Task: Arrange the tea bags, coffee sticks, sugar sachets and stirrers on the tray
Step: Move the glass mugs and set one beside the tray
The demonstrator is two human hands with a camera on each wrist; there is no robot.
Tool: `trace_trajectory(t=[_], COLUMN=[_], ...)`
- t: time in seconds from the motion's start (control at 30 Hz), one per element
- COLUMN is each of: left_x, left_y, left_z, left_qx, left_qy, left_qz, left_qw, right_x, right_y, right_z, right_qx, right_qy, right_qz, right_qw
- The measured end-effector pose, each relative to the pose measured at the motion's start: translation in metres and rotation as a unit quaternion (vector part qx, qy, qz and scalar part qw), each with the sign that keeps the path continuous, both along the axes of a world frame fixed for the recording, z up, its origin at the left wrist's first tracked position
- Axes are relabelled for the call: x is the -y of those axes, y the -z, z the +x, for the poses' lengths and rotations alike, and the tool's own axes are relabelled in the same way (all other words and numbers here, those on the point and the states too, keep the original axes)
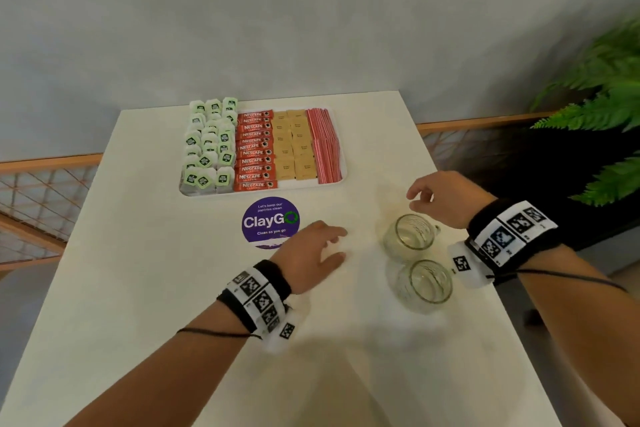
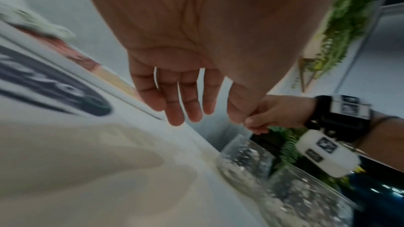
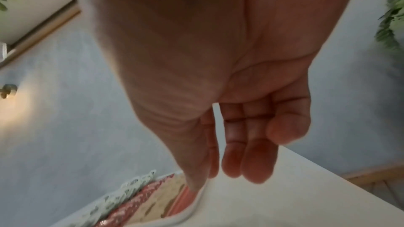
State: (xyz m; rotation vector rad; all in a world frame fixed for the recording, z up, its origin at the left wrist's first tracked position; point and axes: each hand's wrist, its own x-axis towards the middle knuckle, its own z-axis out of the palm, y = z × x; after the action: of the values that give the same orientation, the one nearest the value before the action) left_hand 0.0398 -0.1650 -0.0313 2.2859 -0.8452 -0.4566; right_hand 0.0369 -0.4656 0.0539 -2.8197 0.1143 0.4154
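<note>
A person's two bare hands hover over a white table (image 1: 138, 270) on which a white tray (image 1: 341, 140) sits at the far side, near a grey wall. The tray holds four neat columns: green-tagged tea bags (image 1: 207, 146) on the left, red coffee sticks (image 1: 254, 152) beside them, tan sugar sachets (image 1: 292, 146) next, and red-and-white striped stirrers (image 1: 325, 146) along the right edge.

The left hand (image 1: 311, 255) is low over the table just in front of a round purple sticker (image 1: 268, 218), fingers loosely spread and holding nothing; whether it touches the surface cannot be told. The right hand (image 1: 446, 196) is raised to the right of the tray and apart from it, above the farther of two clear glass jars (image 1: 410, 230), its fingers relaxed and slightly curled, also holding nothing. The nearer jar (image 1: 424, 282) stands just beside the first. Both wrists wear black bands with printed black-and-white markers. Green fern fronds (image 1: 602, 97) hang at the right of the head view.
</note>
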Motion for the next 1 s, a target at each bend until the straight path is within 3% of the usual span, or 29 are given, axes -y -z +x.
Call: trace_trajectory(t=[0.23, 0.4, 0.7, 1.0], left_x=[0.082, 0.102, 0.072, 0.02], left_y=[-0.022, -0.019, -0.021, -0.027], left_z=[-0.021, -0.025, 0.002, 0.055], left_qx=[0.058, 0.054, 0.064, 0.05], left_qy=[0.198, 0.254, 0.232, 0.138], left_qz=[0.013, 0.066, 0.098, 0.125], left_qw=[0.978, 0.963, 0.966, 0.981], right_x=[0.018, 0.022, 0.017, -0.001], right_y=[0.024, 0.033, 0.042, 0.055], right_z=[-0.007, -0.006, 0.018, 0.059], right_qx=[-0.035, -0.023, 0.019, 0.062], right_qy=[-0.048, -0.057, -0.044, 0.036], right_qz=[-0.014, -0.003, 0.016, 0.109], right_qw=[0.998, 0.998, 0.999, 0.991])
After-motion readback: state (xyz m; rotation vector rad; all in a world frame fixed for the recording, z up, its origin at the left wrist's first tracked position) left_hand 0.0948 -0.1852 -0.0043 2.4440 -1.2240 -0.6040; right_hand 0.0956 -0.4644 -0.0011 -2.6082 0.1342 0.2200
